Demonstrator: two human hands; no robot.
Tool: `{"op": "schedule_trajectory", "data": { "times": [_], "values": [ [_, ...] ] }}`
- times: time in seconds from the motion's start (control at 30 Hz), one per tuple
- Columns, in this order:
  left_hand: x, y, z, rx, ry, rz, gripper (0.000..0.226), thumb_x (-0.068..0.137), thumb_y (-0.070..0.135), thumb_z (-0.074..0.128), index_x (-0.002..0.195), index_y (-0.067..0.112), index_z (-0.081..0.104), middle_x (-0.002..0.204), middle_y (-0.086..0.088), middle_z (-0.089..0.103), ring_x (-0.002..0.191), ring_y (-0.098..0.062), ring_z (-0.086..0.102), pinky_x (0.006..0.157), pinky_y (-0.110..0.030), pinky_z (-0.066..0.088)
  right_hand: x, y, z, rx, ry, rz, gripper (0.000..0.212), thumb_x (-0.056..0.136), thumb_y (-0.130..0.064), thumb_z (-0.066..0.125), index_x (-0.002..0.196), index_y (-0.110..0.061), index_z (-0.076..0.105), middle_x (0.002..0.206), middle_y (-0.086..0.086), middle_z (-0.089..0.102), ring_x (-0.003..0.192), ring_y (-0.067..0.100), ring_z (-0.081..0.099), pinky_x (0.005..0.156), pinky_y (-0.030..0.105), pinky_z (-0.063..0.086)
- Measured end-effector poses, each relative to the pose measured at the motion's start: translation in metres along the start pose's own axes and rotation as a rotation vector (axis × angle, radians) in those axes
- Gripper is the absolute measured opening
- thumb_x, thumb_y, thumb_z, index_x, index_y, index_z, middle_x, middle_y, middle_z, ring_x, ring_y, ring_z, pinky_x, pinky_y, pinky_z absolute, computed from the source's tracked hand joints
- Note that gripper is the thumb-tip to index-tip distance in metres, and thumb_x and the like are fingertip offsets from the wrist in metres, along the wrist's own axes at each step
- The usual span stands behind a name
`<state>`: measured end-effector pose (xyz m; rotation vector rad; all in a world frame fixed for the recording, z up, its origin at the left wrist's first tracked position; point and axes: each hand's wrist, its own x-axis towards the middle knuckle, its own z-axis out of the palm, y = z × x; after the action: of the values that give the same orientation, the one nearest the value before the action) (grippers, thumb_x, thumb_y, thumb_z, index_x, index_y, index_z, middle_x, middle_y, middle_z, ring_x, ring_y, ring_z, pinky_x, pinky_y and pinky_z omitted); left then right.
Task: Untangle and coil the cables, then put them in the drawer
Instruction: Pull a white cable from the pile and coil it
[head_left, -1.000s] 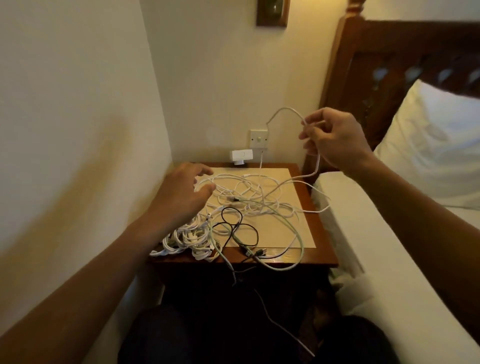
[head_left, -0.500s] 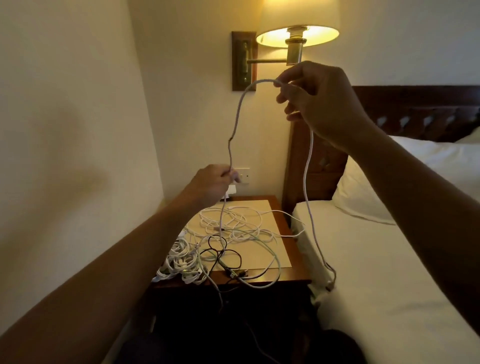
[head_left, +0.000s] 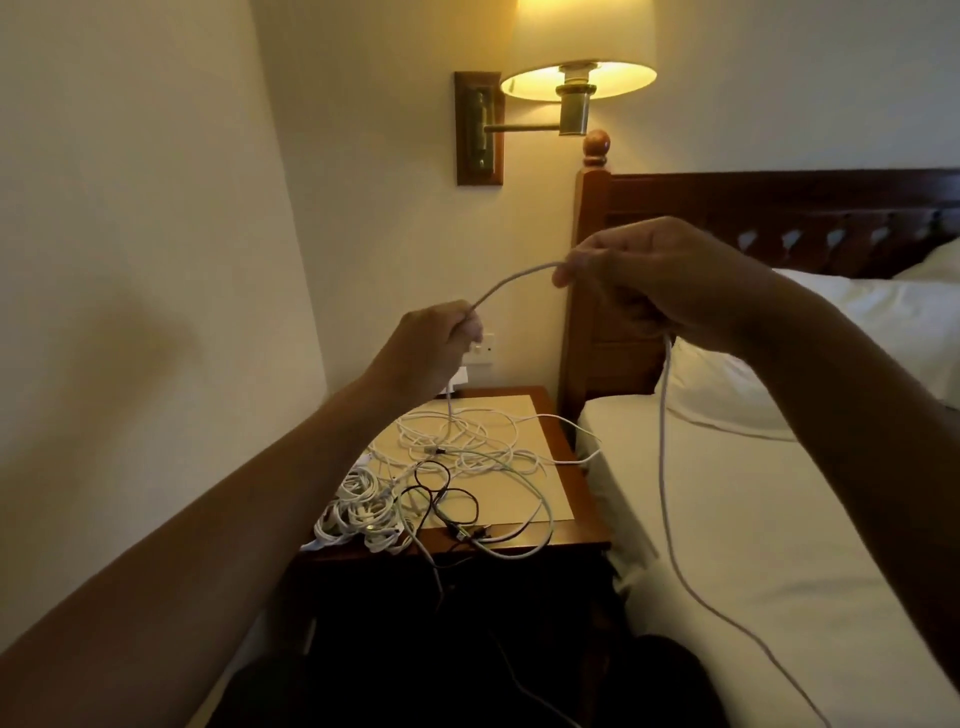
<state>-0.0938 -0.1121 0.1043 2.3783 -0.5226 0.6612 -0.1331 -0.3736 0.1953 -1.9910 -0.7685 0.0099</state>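
Left hand (head_left: 431, 348) and right hand (head_left: 649, 275) each pinch 1 white cable (head_left: 514, 278), arched between them — its tail drops toward 5 o'clock across the bed (head_left: 779, 493). Best to draw it slowly from the tangle (head_left: 452, 462) on the bench (head_left: 587, 519), so no knot tightens.

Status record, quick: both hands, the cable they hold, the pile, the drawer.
Left hand: grips the white cable above the nightstand
Right hand: pinches the same cable, higher
Cable path: arcs between the hands; one run drops to the pile, the other hangs over the bed
Pile: white and black cables, tangled on the nightstand
Drawer: not visible
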Motion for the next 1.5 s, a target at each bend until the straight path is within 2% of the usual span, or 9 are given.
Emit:
{"op": "schedule_trajectory", "data": {
  "times": [0.23,0.37,0.5,0.57,0.67,0.9,1.03,1.23,1.5],
  "values": [
    [-0.021,-0.027,0.004,-0.167,0.033,-0.222,0.030,0.109,0.020,0.043,0.090,0.021,0.065,0.071,-0.003,0.065,0.063,-0.019,0.062,0.065,-0.036,0.051,-0.007,0.033,-0.020,-0.297,0.008,0.229,0.015,0.100,-0.012,0.062,0.115,-0.013,0.066,0.090,0.008,0.070,0.082,0.025,0.068,0.071,0.032,0.057],
    [-0.007,0.027,-0.004,-0.089,0.021,-0.009,0.025,0.109,0.031,0.045,0.101,0.031,0.069,0.081,0.002,0.066,0.066,-0.011,0.057,0.059,-0.028,0.040,0.005,0.048,0.015,-0.378,0.009,0.259,0.067,0.085,-0.024,0.083,0.143,-0.014,0.050,0.123,-0.002,0.066,0.114,0.018,0.064,0.098,0.037,0.054],
    [-0.005,0.051,-0.003,-0.083,-0.042,0.051,0.011,0.108,0.024,0.050,0.115,0.016,0.053,0.073,0.005,0.057,0.053,0.002,0.051,0.049,-0.012,0.035,0.015,0.032,0.029,-0.530,0.029,0.172,0.067,0.088,-0.034,0.080,0.145,-0.015,0.050,0.120,-0.012,0.061,0.113,0.011,0.061,0.093,0.031,0.051],
    [-0.010,0.046,-0.004,-0.126,-0.040,0.040,0.012,0.106,0.019,0.051,0.115,0.014,0.045,0.071,0.000,0.054,0.052,-0.001,0.047,0.049,-0.014,0.037,0.014,0.033,0.038,-0.385,-0.145,0.174,0.029,0.101,-0.028,0.063,0.125,-0.013,0.067,0.094,-0.007,0.073,0.085,0.009,0.071,0.078,0.026,0.055],
    [-0.021,0.023,-0.007,-0.141,-0.008,-0.038,0.008,0.104,0.017,0.052,0.111,0.017,0.047,0.078,-0.003,0.060,0.060,-0.007,0.052,0.057,-0.026,0.046,0.008,0.040,0.041,-0.041,-0.068,0.137,0.031,0.110,-0.023,0.043,0.101,-0.010,0.071,0.059,-0.007,0.056,0.054,0.011,0.053,0.055,0.023,0.048],
    [-0.054,-0.026,-0.019,-0.258,-0.017,-0.274,0.017,0.104,0.027,0.058,0.095,0.015,0.067,0.057,0.007,0.057,0.045,-0.007,0.047,0.048,-0.022,0.040,-0.017,0.074,0.001,-0.192,-0.168,0.277,0.018,0.105,-0.018,0.053,0.113,-0.013,0.068,0.094,0.003,0.074,0.092,0.023,0.071,0.085,0.036,0.058],
    [-0.051,0.010,-0.013,-0.057,-0.042,-0.088,0.021,0.098,0.044,0.063,0.099,0.026,0.074,0.073,0.011,0.065,0.063,-0.001,0.055,0.057,-0.019,0.037,-0.011,0.069,0.049,-0.352,-0.215,0.213,0.056,0.094,-0.034,0.072,0.145,-0.022,0.051,0.135,-0.005,0.062,0.122,0.013,0.060,0.105,0.036,0.050],
    [-0.060,0.014,-0.025,-0.058,-0.144,-0.235,0.024,0.103,0.039,0.056,0.096,0.018,0.067,0.066,0.009,0.058,0.048,0.004,0.048,0.054,-0.024,0.033,0.006,0.069,0.090,0.006,-0.047,0.140,0.033,0.110,-0.028,0.044,0.096,-0.015,0.071,0.065,-0.003,0.050,0.054,0.011,0.045,0.050,0.028,0.040],
    [-0.098,0.010,-0.043,-0.549,-0.566,-0.549,0.032,0.110,0.022,0.044,0.110,-0.001,0.067,0.062,-0.003,0.049,0.047,-0.011,0.031,0.042,-0.021,0.028,0.013,0.100,0.092,-0.362,0.202,0.008,0.029,0.107,-0.024,0.051,0.087,-0.030,0.071,0.076,-0.013,0.065,0.074,0.017,0.063,0.072,0.040,0.054]
  ]
}}
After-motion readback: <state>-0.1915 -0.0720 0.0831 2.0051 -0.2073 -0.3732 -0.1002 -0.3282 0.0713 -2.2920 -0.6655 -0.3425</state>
